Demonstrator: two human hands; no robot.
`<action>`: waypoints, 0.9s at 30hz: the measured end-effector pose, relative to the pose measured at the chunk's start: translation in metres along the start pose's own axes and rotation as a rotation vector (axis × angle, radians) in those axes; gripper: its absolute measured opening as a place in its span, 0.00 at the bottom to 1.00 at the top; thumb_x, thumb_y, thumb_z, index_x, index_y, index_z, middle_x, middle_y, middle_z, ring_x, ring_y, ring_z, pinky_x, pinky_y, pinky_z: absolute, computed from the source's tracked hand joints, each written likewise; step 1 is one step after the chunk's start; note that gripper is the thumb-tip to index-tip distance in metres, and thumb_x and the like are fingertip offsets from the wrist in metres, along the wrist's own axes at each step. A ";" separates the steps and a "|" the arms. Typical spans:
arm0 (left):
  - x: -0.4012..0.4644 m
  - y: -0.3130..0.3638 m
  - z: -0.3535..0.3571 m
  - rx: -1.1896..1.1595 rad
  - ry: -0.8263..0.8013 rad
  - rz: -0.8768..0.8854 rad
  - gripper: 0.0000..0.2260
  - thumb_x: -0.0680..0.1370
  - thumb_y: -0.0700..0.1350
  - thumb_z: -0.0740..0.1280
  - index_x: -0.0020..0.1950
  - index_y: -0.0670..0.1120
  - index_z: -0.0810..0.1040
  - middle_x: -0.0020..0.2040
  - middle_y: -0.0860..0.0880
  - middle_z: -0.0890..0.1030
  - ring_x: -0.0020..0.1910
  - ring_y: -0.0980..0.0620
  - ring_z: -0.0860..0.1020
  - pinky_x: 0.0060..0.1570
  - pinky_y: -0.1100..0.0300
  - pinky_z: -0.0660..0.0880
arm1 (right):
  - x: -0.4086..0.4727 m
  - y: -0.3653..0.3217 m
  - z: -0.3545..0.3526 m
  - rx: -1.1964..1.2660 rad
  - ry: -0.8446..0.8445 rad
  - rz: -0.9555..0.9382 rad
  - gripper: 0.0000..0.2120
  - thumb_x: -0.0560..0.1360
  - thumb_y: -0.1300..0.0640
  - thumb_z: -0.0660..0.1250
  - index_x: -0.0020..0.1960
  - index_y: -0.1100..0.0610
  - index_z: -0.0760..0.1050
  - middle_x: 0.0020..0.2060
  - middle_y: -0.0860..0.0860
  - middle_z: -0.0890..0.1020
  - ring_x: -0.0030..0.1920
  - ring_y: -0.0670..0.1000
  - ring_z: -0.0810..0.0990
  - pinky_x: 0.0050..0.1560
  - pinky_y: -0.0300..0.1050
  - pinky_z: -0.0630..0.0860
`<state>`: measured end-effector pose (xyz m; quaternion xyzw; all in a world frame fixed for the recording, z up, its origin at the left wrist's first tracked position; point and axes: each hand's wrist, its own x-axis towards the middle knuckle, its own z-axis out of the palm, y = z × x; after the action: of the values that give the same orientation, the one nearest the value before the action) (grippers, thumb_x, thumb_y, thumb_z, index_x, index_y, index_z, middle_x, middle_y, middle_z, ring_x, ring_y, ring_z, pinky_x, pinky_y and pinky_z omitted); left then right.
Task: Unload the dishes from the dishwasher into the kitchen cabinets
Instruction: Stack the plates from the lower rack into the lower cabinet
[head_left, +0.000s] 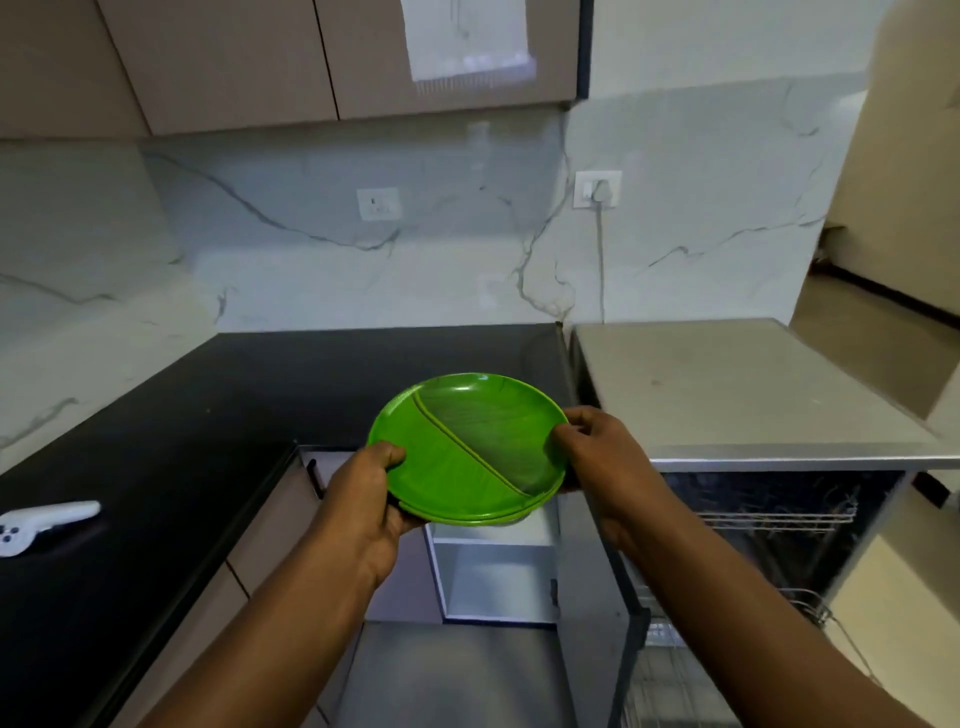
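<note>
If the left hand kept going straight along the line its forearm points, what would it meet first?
The left hand, gripping the green plates by the near-left rim, points up and to the right. Beyond the plates, that line probably crosses the black countertop toward the marble backsplash. Nothing else shows in between, though depth is unclear.

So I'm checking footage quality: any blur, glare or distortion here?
Head view: wide-angle bending curves the counter edges; upper cabinets show a window glare patch; overall soft, yet green plates in left hand and right hand read clearly.
</note>
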<state>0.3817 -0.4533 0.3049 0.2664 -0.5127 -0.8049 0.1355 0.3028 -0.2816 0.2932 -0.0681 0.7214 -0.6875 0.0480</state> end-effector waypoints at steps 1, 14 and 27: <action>0.015 -0.007 -0.005 0.010 0.008 -0.001 0.08 0.79 0.39 0.56 0.53 0.44 0.75 0.43 0.45 0.80 0.39 0.47 0.77 0.36 0.54 0.74 | 0.011 0.017 0.009 -0.004 0.010 0.010 0.07 0.75 0.66 0.59 0.45 0.59 0.76 0.37 0.57 0.77 0.32 0.51 0.75 0.25 0.39 0.72; 0.189 -0.191 -0.096 0.026 0.225 -0.211 0.17 0.71 0.45 0.68 0.61 0.51 0.77 0.54 0.45 0.82 0.52 0.42 0.79 0.45 0.50 0.77 | 0.094 0.285 0.083 -0.016 -0.064 0.440 0.05 0.76 0.61 0.66 0.49 0.53 0.78 0.44 0.57 0.83 0.46 0.58 0.82 0.51 0.61 0.78; 0.332 -0.386 -0.155 0.020 0.129 -0.366 0.19 0.64 0.46 0.66 0.55 0.49 0.77 0.53 0.42 0.81 0.51 0.38 0.79 0.48 0.41 0.78 | 0.118 0.493 0.116 0.170 0.166 0.619 0.11 0.75 0.65 0.66 0.53 0.51 0.80 0.45 0.54 0.85 0.45 0.56 0.83 0.37 0.48 0.80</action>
<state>0.2182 -0.5643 -0.1892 0.4073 -0.4541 -0.7923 0.0168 0.1891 -0.3925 -0.2017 0.2149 0.6494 -0.7012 0.2012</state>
